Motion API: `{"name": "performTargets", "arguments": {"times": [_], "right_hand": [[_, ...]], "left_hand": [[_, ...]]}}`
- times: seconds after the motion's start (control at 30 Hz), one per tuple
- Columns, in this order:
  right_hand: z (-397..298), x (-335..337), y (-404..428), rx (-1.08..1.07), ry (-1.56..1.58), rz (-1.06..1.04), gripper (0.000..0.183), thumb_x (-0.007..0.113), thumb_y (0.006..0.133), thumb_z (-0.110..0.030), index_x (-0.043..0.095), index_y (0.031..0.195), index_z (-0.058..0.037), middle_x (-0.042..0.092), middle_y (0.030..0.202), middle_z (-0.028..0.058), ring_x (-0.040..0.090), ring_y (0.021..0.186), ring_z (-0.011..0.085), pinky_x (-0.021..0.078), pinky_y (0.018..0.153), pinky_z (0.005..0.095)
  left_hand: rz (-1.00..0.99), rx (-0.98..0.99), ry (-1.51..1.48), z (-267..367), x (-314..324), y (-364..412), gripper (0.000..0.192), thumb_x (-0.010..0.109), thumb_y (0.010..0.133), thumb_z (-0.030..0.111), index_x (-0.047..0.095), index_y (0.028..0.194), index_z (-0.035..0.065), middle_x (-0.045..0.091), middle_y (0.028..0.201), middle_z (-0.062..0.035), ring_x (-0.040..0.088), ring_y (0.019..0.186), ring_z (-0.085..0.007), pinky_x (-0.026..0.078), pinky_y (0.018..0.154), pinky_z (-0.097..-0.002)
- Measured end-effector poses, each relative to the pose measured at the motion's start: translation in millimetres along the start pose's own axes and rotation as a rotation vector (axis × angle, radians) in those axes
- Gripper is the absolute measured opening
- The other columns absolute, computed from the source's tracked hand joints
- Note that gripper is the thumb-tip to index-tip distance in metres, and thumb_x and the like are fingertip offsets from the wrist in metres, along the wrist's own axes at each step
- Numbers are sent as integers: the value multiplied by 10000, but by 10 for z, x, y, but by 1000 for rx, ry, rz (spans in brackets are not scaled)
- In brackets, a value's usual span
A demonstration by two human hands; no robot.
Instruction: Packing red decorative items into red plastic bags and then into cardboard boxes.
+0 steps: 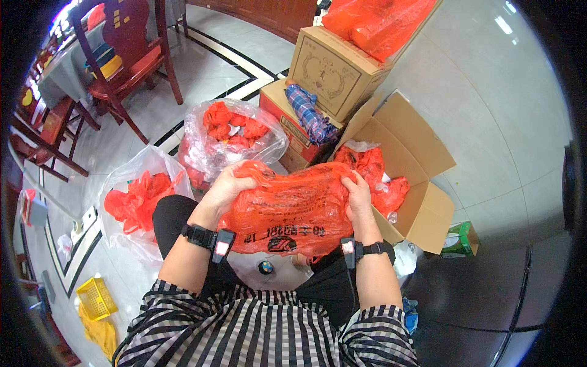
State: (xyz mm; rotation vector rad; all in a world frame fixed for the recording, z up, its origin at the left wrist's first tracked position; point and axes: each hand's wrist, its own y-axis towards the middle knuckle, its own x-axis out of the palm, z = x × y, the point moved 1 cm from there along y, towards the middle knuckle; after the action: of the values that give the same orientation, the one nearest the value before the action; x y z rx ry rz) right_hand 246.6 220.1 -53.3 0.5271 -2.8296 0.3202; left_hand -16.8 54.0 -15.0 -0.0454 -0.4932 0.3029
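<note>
Between my two hands a red plastic bag (284, 206) with black print is stretched out above my lap. My left hand (234, 186) grips its upper left corner, and my right hand (357, 195) grips its upper right corner. Beyond it stands a clear plastic sack (270, 151) with crumpled red bags inside. Another translucent sack (117, 183), also with red bags, lies by my left knee. On the right an open cardboard box (412, 142) holds more crumpled red bags (390, 195).
Closed cardboard cartons (330, 69) stand ahead, a plaid cloth item (307, 112) on the lower one and red bags (376, 23) at the top. Wooden chairs (133, 59) are at the upper left. A yellow plastic basket (97, 298) sits at the lower left, a green box (461, 241) at the right.
</note>
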Motion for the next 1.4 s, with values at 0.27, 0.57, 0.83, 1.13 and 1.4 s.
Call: {"name": "performTargets", "arguments": {"times": [0.27, 0.57, 0.83, 1.13, 1.4], "right_hand": [[93, 464, -181, -183, -78, -26, 237, 541, 820, 5, 554, 1056, -1, 612, 1026, 52, 575, 933, 139, 452, 837, 265], [243, 997, -335, -81, -102, -164, 311, 636, 841, -70, 579, 1140, -5, 634, 1031, 47, 598, 904, 151, 457, 878, 274], [72, 725, -150, 84, 348, 140, 240, 521, 940, -186, 592, 1036, 22, 644, 1002, 95, 635, 849, 213, 521, 779, 352], [243, 541, -83, 159, 236, 265, 242, 509, 948, -199, 579, 1049, 9, 634, 1002, 97, 626, 870, 215, 514, 747, 363], [251, 614, -157, 139, 139, 228, 251, 483, 956, -178, 583, 1064, 24, 631, 1013, 93, 607, 896, 189, 488, 801, 325]], "left_hand": [[398, 228, 25, -364, -8, 204, 214, 552, 776, -28, 585, 980, 27, 608, 877, -14, 568, 776, -105, 466, 716, -250], [382, 328, 87, -507, 344, 310, 197, 519, 766, -19, 570, 950, 33, 565, 838, -15, 519, 745, -97, 442, 668, -241], [194, 125, 73, -460, 62, 172, 247, 471, 777, -28, 591, 982, 40, 577, 931, -10, 531, 875, -108, 408, 842, -234], [-377, -91, 372, -89, 278, -118, 918, 783, 641, 33, 276, 1404, 87, 525, 1163, -105, 565, 1016, -208, 457, 903, -328], [20, 292, 990, -320, 348, -31, 151, 658, 731, 107, 609, 820, -5, 640, 827, -106, 617, 727, -278, 488, 680, -368]]}}
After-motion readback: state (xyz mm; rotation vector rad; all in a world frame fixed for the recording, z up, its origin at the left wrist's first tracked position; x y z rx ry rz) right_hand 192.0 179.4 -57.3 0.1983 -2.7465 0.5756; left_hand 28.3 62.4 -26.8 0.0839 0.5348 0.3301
